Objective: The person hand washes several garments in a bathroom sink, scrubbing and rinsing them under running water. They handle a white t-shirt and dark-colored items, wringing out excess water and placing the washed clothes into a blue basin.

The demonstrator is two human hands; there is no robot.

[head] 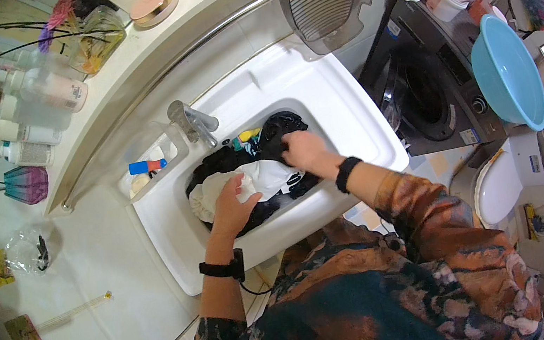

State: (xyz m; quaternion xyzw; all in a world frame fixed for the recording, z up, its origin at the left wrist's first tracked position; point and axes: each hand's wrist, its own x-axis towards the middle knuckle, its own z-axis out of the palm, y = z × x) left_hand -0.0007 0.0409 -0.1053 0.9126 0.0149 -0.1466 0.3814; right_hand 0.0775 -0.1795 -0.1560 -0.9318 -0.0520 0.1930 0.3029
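Observation:
A white wash basin (166, 229) in front of me holds wet clothes. A white garment (272, 174) with black print lies across the top of black garments (214, 162). My left hand (236, 205) rests at the white garment, thumb and fingers apart. At the right side of the pile, my right hand (305, 150) has its fingers curled on a black garment (275, 140); its fingertips are partly hidden. A patch of yellow and teal cloth (248, 137) shows near the basin's back wall. Both wrists wear black bands.
A metal faucet (194, 121) stands behind the bowl. Left of it, a clear caddy (161, 145) holds a blue and red brush (147, 166). A curved shelf (137, 58) carries bottles. To the right are a dark washing machine (457, 92), a blue tub (510, 73) and a toilet (499, 187).

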